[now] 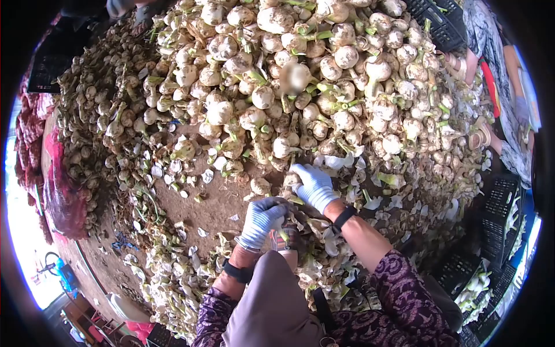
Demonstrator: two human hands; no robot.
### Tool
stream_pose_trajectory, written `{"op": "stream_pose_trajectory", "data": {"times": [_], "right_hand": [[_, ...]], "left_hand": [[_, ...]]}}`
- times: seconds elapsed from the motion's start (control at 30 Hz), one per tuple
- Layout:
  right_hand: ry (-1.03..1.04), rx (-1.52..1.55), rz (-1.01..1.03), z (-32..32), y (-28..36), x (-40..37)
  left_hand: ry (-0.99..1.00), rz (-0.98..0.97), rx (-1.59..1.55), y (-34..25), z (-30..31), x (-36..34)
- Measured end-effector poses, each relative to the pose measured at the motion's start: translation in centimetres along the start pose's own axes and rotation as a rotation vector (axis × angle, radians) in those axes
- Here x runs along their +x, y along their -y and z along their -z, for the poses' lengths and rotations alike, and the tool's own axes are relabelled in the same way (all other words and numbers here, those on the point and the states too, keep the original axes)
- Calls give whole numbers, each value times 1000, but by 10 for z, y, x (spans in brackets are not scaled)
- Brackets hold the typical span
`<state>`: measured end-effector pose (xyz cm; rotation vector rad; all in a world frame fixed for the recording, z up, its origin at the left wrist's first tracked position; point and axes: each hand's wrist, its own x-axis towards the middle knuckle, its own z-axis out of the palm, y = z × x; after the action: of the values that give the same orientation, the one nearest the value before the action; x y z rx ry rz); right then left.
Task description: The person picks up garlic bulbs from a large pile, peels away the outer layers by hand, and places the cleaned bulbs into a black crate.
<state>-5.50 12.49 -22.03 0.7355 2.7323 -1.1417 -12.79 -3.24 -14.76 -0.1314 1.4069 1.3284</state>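
Note:
My left hand (263, 221), in a striped knit glove, is closed above my knee. A pale garlic bulb (278, 223) with a short green stem shows under its fingers, partly hidden by them. Ahead and to the right, my right hand (315, 186), gloved the same way, has its fingers and thumb around a brownish garlic bulb (293, 178) at the foot of the pile. A loose garlic bulb (261, 185) lies on the soil just beyond my left hand. Dry husks (330, 243) cover the ground below my right wrist.
A large garlic heap (347, 75) rises in front. Peeled skins (173, 283) are strewn at my left. Black crates (500, 202) stand at the right, one with pale garlic (475, 292). A red mesh sack (63, 185) lies far left. Another person's patterned clothing (491, 46) shows at upper right.

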Motion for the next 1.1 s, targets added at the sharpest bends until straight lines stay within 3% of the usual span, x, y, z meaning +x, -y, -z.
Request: {"op": "stream_pose_trajectory", "data": {"times": [0.1, 0.13, 0.3, 0.37, 0.4, 0.43, 0.5, 0.63, 0.73, 0.87, 0.97, 1.03, 1.1], "right_hand": [[-117, 237, -76, 16, 7, -23], [-246, 223, 41, 23, 12, -31], [-280, 152, 98, 42, 28, -62], [-126, 1182, -430, 45, 25, -65], [-121, 1304, -489, 47, 12, -65], [-208, 1270, -429, 46, 15, -59], [-62, 1125, -550, 60, 18, -59], [-37, 1321, -648, 52, 13, -57], [-52, 1547, -614, 45, 10, -54], [-64, 1502, -650, 43, 4, -58], [-89, 1402, -481, 42, -2, -62], [-183, 1129, -202, 48, 3, -64], [-193, 1083, -152, 51, -2, -66]], "left_hand": [[-128, -84, 11, 14, 0, 13], [-99, -122, -42, 17, -7, 13], [85, -148, -115, 2, -30, 17], [91, -104, -58, -15, -33, 10], [-10, -289, 106, 7, -28, 25], [-9, -289, 106, 8, -30, 23], [-110, -560, 614, 7, -37, 20], [-135, -924, 1095, -1, -46, 17], [-93, -977, 1333, -7, -44, 13], [-73, -962, 1296, -3, -41, 17], [103, -327, 153, -7, -36, 14], [214, -136, -153, -10, -28, 15], [238, -115, -152, -7, -23, 18]]}}
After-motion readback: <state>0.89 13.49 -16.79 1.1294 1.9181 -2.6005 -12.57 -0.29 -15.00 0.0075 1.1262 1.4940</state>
